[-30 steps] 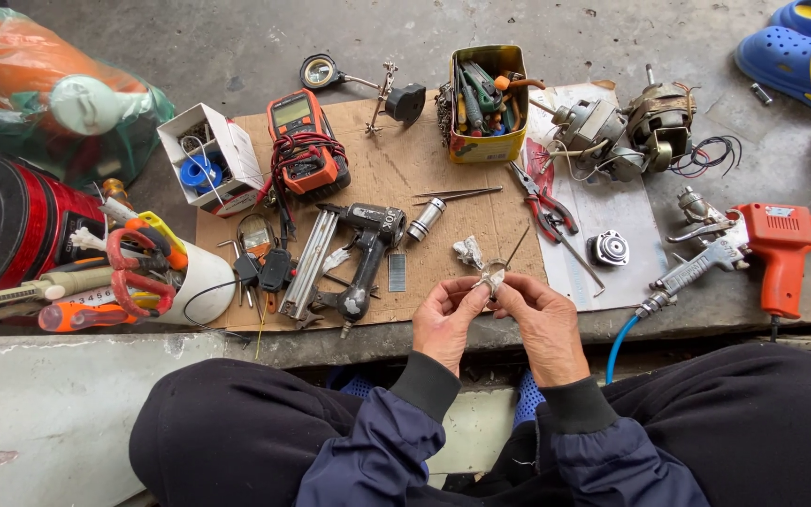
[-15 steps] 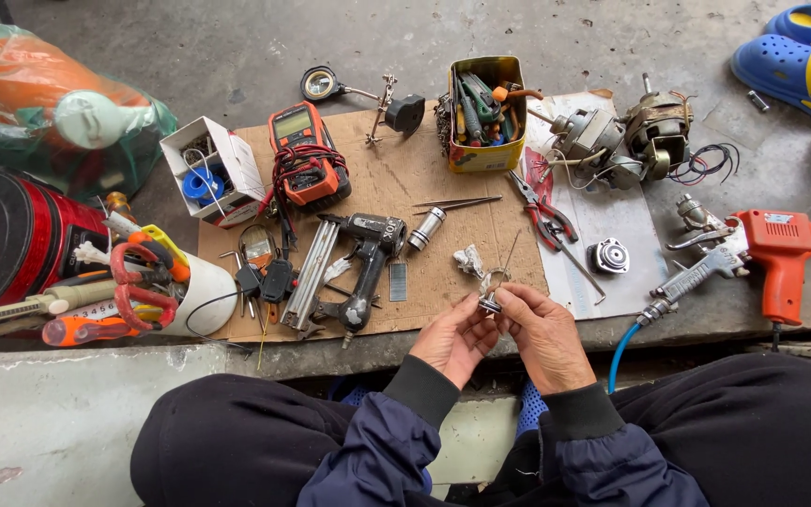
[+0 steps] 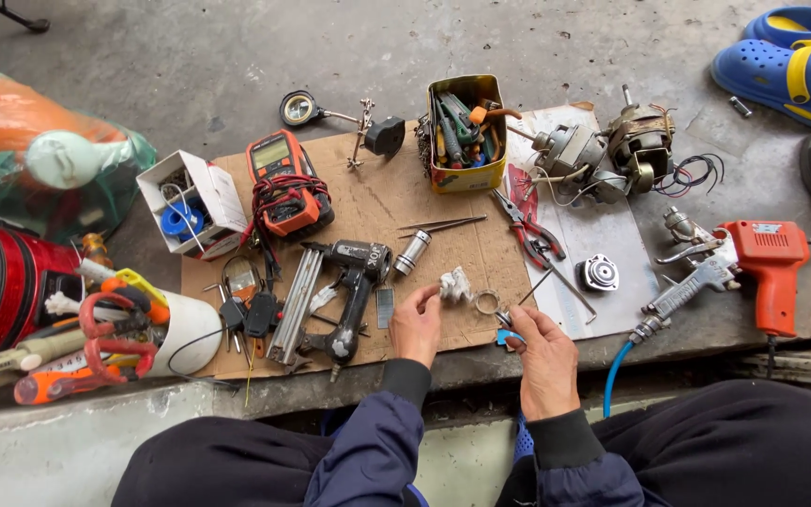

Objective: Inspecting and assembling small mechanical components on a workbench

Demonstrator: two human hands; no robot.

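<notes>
So, down on a rough grey concrete floor (image 3: 190, 56), a sheet of brown cardboard (image 3: 377, 202) serves as the bench, and it is crowded: an orange multimeter (image 3: 283, 183) with its red leads wrapped round it, a small white box (image 3: 201, 192) holding a blue spool, a yellow tin (image 3: 466, 136) stuffed with hand tools, a dark staple gun (image 3: 354, 291) lying on its side, red-handled pliers (image 3: 532, 230) and a small silver cylinder (image 3: 412, 252). Off the cardboard to the right sit two bare electric motors (image 3: 612, 150), a round metal cap (image 3: 598, 272) on a pale sheet, a spray gun (image 3: 696, 277) with a blue hose, and an orange power tool (image 3: 772, 268); blue sandals (image 3: 790, 56) lie in the far corner, and a white cup (image 3: 185, 333) of scissors and screwdrivers stands at the left. The person sits at the concrete edge, dark blue sleeves coming up from below. The left hand (image 3: 417, 327) reaches forward with fingers curled, fingertips at a small white plastic part (image 3: 455, 284) near the cardboard's front edge, though whether they grip it or only touch it is hard to tell. The right hand (image 3: 544, 352) sits just beside, thumb and forefinger closed on a small tool with a blue handle (image 3: 509, 335), a thin metal ring (image 3: 487, 302) lying between the two hands.
</notes>
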